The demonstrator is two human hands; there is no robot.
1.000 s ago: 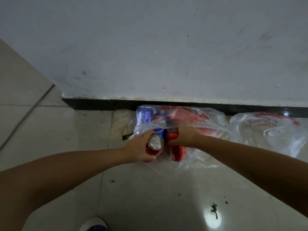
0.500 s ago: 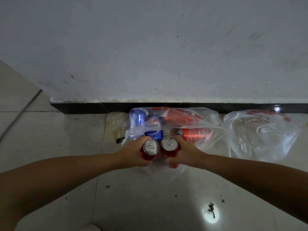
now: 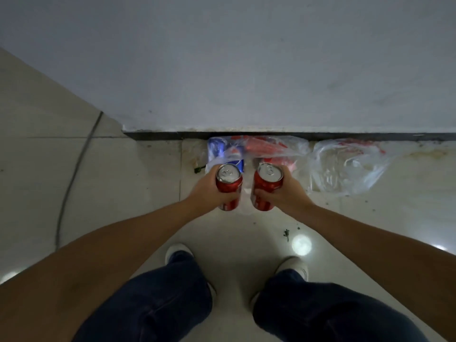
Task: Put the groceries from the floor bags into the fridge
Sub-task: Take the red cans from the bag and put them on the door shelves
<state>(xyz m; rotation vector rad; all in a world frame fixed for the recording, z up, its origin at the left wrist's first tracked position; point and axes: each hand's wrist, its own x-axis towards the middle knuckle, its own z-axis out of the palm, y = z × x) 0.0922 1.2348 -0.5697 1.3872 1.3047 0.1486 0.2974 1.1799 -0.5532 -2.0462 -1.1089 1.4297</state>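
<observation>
Head view is showing the left hand [image 3: 209,191] wrapping its fingers round a red can [image 3: 228,186], and the right hand [image 3: 283,193] gripping a second red can [image 3: 266,185] in the same way, both cans upright with their silver tops facing the camera and hanging clear above the floor [image 3: 123,193], a narrow gap lying between them. Just beyond both hands, against the dark skirting of the wall [image 3: 246,58], the clear plastic bag [image 3: 283,146] is lying slack with blue cans [image 3: 217,149] and more red packaging showing through it; a second clear bag [image 3: 350,166] is sitting further out past the right hand, and what it is holding cannot be made out. The fridge is not appearing anywhere in view. The step in hand is looking like the carry away from the bags, so doing it well is probably meaning keeping both cans vertical and held round the middle of the barrel, not by the rim, since the smooth metal may be slippery. The person is likely needing to turn without catching a shoe [image 3: 177,253] on the loose film near the feet, and one hand will probably be needing to free itself, or tuck its can against the other, if the fridge door is closed
</observation>
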